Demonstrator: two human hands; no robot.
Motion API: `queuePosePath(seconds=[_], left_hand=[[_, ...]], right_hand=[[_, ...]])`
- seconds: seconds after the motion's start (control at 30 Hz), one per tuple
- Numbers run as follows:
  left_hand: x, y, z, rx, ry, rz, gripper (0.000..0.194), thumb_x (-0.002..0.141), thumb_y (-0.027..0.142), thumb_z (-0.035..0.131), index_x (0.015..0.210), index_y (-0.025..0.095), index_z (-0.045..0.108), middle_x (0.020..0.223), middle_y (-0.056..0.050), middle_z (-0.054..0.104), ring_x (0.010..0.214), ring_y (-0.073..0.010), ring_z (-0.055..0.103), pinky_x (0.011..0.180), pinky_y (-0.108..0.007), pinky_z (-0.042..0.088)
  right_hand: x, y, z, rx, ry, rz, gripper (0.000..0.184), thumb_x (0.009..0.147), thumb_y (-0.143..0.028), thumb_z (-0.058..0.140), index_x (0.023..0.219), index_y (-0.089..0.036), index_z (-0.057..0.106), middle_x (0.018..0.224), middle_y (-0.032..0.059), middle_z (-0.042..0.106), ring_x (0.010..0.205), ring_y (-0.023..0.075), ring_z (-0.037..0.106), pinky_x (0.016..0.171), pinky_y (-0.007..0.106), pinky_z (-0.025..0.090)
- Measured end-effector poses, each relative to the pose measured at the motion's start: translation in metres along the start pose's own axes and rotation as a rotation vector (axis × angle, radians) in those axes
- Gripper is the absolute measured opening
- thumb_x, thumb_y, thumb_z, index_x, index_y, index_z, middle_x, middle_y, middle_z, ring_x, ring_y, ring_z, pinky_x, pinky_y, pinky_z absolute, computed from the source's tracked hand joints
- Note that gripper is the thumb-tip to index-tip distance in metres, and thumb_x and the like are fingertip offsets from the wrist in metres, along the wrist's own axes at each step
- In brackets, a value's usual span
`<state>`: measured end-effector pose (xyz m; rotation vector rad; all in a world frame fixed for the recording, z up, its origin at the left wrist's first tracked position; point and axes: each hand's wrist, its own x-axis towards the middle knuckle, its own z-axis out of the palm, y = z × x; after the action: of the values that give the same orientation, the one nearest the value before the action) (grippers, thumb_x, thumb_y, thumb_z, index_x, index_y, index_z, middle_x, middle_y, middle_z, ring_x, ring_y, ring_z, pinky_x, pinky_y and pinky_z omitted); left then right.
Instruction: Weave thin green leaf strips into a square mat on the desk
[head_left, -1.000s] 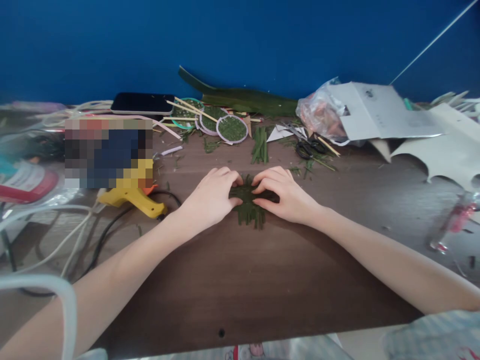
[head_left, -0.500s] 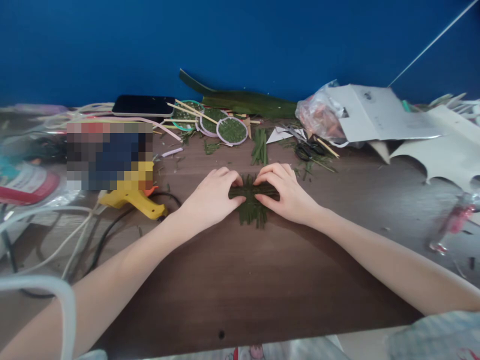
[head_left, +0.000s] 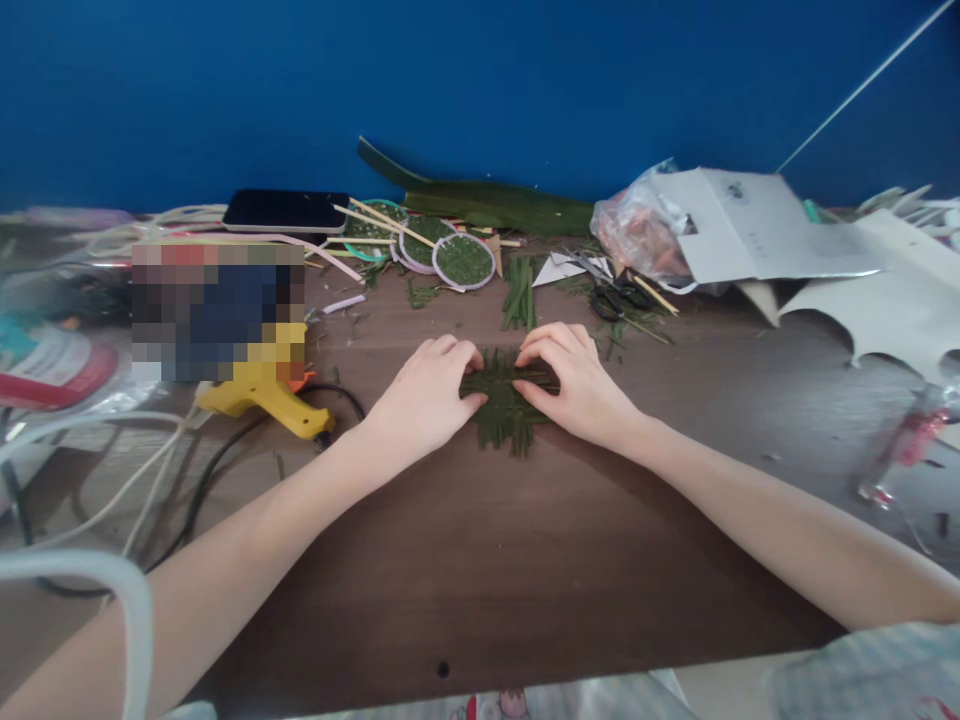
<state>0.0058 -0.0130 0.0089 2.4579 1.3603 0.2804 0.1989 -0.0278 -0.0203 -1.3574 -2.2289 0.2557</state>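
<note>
A small mat of woven green leaf strips point(head_left: 504, 405) lies on the brown table, with loose strip ends sticking out on its sides. My left hand point(head_left: 431, 390) is closed on its left edge, thumb toward me and fingers on the far side. At the right edge my right hand point(head_left: 570, 385) pinches the strips between thumb and fingers, and part of the weave is hidden under it. Just beyond the mat lies a bundle of loose leaf strips point(head_left: 518, 295). Black-handled scissors point(head_left: 619, 298) rest behind my right hand.
Round ring-framed green pieces point(head_left: 463, 262) with sticks lie at the back, near a phone point(head_left: 289, 211) and a long leaf point(head_left: 502, 205). A yellow glue gun point(head_left: 274, 395) with cables is left. White card point(head_left: 780, 225) and a plastic bag point(head_left: 645, 230) are right.
My right hand has shifted slightly up and its fingertips moved a little right, uncovering more of the weave's middle. The left hand has barely moved.
</note>
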Motion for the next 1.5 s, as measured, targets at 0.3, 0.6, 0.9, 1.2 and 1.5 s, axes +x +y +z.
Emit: queuePosePath(seconds=[0.3,0.6,0.9,1.2,1.5], left_hand=[[-0.0005,-0.0006,-0.0016,-0.013,-0.006,-0.003,0.015,0.073,0.021,0.058,0.085,0.014,0.053,0.087,-0.005,0.055,0.087,-0.0209,0.050,0.081,-0.035,0.041],[0.0004,-0.0012,0.0004,-0.017,0.001,0.011,0.016,0.073,0.020,0.059,0.086,0.014,0.054,0.087,-0.005,0.055,0.088,-0.0207,0.050,0.081,-0.035,0.041],[0.0008,-0.0033,-0.0014,-0.023,0.027,0.044,0.014,0.075,0.023,0.056,0.086,0.014,0.054,0.085,-0.004,0.055,0.085,-0.0198,0.050,0.082,-0.034,0.041],[0.0036,-0.0032,0.0046,-0.044,0.053,0.028,0.013,0.078,0.021,0.052,0.088,0.014,0.058,0.088,-0.005,0.057,0.087,-0.0200,0.050,0.084,-0.036,0.040],[0.0041,-0.0038,0.0067,-0.122,0.095,-0.003,0.013,0.075,0.013,0.049,0.084,0.016,0.059,0.086,-0.005,0.056,0.085,-0.0189,0.050,0.081,-0.034,0.041]], right_hand=[[0.0004,-0.0010,-0.0005,0.020,0.000,0.006,0.006,0.078,-0.022,0.054,0.082,-0.021,0.050,0.100,0.0078,0.054,0.096,0.0246,0.044,0.079,0.040,0.036],[0.0006,-0.0014,-0.0008,0.023,0.009,-0.001,0.006,0.078,-0.022,0.054,0.081,-0.021,0.050,0.100,0.0079,0.053,0.096,0.0243,0.044,0.081,0.041,0.036],[0.0009,-0.0009,-0.0012,0.026,0.003,0.007,0.007,0.078,-0.023,0.054,0.083,-0.021,0.051,0.101,0.0084,0.053,0.097,0.0248,0.044,0.081,0.042,0.037],[0.0008,-0.0010,-0.0009,0.028,0.005,0.028,0.008,0.077,-0.023,0.055,0.083,-0.019,0.051,0.102,0.0089,0.054,0.099,0.0244,0.044,0.083,0.041,0.037],[0.0012,-0.0023,-0.0007,0.037,0.022,0.024,0.006,0.076,-0.022,0.055,0.081,-0.020,0.051,0.102,0.0086,0.053,0.098,0.0243,0.044,0.084,0.042,0.037]])
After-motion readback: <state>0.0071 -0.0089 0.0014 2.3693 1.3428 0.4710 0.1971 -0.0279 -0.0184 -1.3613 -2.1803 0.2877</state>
